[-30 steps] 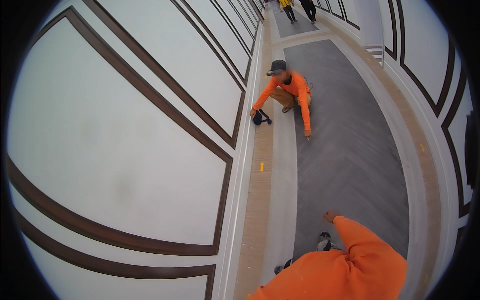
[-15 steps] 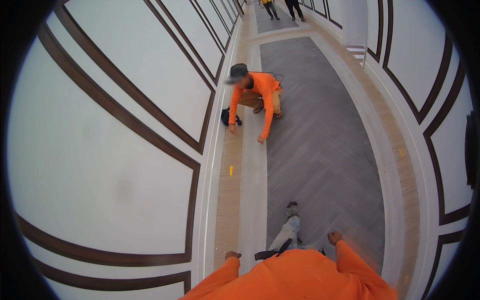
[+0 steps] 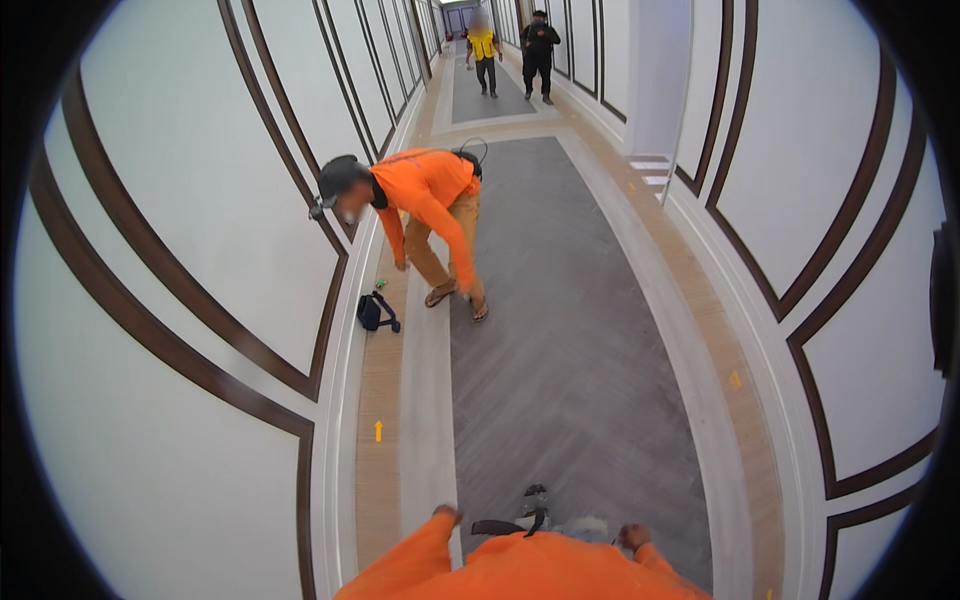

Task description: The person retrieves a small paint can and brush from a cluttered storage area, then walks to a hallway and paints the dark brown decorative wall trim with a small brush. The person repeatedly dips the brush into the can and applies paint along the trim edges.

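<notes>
On tan floor strip point(image 3: 378, 480), yellow arrow point(image 3: 378, 431); left hand point(image 3: 447, 514), right hand point(image 3: 633, 537): can't make out either grip.

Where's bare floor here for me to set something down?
The gray herringbone floor strip looks bare between your right hand and the orange-shirted co-worker. The wood-toned left border is crowded beside the co-worker: a dark strapped object, small green item.

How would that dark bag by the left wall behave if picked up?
The dark bag looks like fabric, so it may sag. Its loose strap would probably dangle. It looks small, so perhaps light, though its contents are hidden.
</notes>
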Demonstrator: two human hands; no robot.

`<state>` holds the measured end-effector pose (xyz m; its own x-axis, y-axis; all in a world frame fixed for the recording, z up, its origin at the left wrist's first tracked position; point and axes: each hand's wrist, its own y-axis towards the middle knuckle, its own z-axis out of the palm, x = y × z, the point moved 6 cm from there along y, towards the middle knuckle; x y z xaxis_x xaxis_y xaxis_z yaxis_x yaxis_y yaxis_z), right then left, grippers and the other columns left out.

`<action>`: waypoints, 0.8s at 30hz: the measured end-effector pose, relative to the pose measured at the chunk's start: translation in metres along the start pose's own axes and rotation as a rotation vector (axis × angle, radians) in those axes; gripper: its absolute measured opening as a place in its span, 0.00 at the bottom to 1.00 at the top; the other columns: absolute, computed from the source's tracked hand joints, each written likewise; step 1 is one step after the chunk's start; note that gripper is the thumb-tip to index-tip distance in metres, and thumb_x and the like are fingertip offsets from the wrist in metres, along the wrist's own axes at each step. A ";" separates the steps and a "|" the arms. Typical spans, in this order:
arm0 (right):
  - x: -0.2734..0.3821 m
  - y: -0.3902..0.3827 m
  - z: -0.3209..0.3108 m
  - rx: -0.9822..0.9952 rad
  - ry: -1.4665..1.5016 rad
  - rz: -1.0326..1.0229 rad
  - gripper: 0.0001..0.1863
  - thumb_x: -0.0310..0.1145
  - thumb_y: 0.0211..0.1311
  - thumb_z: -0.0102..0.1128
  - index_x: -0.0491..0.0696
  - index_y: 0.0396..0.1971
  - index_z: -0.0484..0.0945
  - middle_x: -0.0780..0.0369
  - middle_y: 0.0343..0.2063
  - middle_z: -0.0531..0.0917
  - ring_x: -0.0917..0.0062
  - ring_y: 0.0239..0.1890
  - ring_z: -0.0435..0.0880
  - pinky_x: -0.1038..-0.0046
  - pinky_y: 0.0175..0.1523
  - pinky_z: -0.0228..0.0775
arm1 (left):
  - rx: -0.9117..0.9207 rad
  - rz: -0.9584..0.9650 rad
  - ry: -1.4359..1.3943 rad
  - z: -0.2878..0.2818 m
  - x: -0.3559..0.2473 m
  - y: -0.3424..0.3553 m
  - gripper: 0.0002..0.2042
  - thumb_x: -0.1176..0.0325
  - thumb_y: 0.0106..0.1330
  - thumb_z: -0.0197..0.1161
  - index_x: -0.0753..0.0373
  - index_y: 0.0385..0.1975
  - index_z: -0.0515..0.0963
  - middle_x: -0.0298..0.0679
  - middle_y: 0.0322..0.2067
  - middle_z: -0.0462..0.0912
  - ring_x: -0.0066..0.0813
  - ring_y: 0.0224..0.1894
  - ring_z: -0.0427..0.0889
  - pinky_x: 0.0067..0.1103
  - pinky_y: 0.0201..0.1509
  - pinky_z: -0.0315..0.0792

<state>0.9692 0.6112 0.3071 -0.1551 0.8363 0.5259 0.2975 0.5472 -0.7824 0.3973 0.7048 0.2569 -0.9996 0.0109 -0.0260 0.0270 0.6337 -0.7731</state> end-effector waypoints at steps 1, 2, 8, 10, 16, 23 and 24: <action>0.016 0.010 -0.021 -0.077 0.136 -0.038 0.13 0.37 0.62 0.56 0.41 0.32 0.81 0.57 0.25 0.84 0.69 0.24 0.84 0.67 0.27 0.77 | -0.048 -0.013 -0.082 -0.055 -0.044 0.036 0.15 0.58 0.58 0.58 0.55 0.40 0.86 0.46 0.45 0.86 0.46 0.54 0.82 0.39 0.56 0.75; 0.059 0.020 -0.017 -0.053 0.097 -0.077 0.12 0.37 0.62 0.56 0.42 0.32 0.80 0.58 0.26 0.84 0.71 0.24 0.84 0.68 0.27 0.77 | -0.170 0.228 0.136 -0.094 -0.054 0.059 0.15 0.58 0.62 0.56 0.58 0.39 0.85 0.45 0.41 0.86 0.46 0.50 0.83 0.38 0.53 0.76; 0.168 0.036 -0.004 -0.196 0.159 -0.238 0.09 0.35 0.57 0.63 0.44 0.24 0.79 0.60 0.21 0.83 0.74 0.23 0.82 0.70 0.27 0.74 | -0.165 0.308 -1.295 -0.324 -0.205 0.107 0.10 0.64 0.69 0.62 0.60 0.45 0.81 0.35 0.32 0.83 0.20 0.30 0.80 0.19 0.34 0.76; 0.148 0.074 0.009 -0.226 -0.083 -0.316 0.10 0.34 0.55 0.65 0.43 0.21 0.78 0.61 0.20 0.82 0.74 0.23 0.81 0.69 0.28 0.72 | -0.162 0.422 -1.248 -0.361 -0.231 0.119 0.10 0.63 0.69 0.62 0.60 0.43 0.82 0.36 0.32 0.84 0.22 0.32 0.81 0.21 0.37 0.76; 0.136 0.121 -0.009 -0.059 -0.465 -0.250 0.11 0.40 0.49 0.70 0.48 0.27 0.84 0.58 0.23 0.85 0.69 0.30 0.86 0.64 0.34 0.76 | -0.100 0.135 -1.086 -0.357 -0.188 0.174 0.12 0.57 0.66 0.62 0.60 0.32 0.82 0.34 0.27 0.83 0.23 0.25 0.77 0.23 0.32 0.73; 0.146 0.294 -0.052 0.236 0.006 0.104 0.07 0.37 0.57 0.60 0.53 0.30 0.85 0.62 0.31 0.87 0.68 0.33 0.87 0.62 0.28 0.75 | 0.101 -0.428 -1.370 -0.287 -0.054 0.185 0.13 0.59 0.65 0.61 0.58 0.44 0.81 0.38 0.35 0.88 0.27 0.27 0.79 0.25 0.30 0.72; 0.159 0.296 -0.056 0.284 0.538 0.391 0.07 0.36 0.58 0.59 0.52 0.29 0.84 0.61 0.29 0.87 0.68 0.31 0.87 0.63 0.28 0.74 | 0.026 -0.457 -1.398 -0.291 -0.053 0.178 0.13 0.60 0.65 0.61 0.59 0.44 0.81 0.37 0.36 0.88 0.26 0.27 0.79 0.24 0.30 0.72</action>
<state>1.0854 0.9046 0.1777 0.4198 0.8795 0.2241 -0.0311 0.2607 -0.9649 0.4524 1.0419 0.3048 -0.1014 -0.9322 -0.3475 -0.2669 0.3620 -0.8931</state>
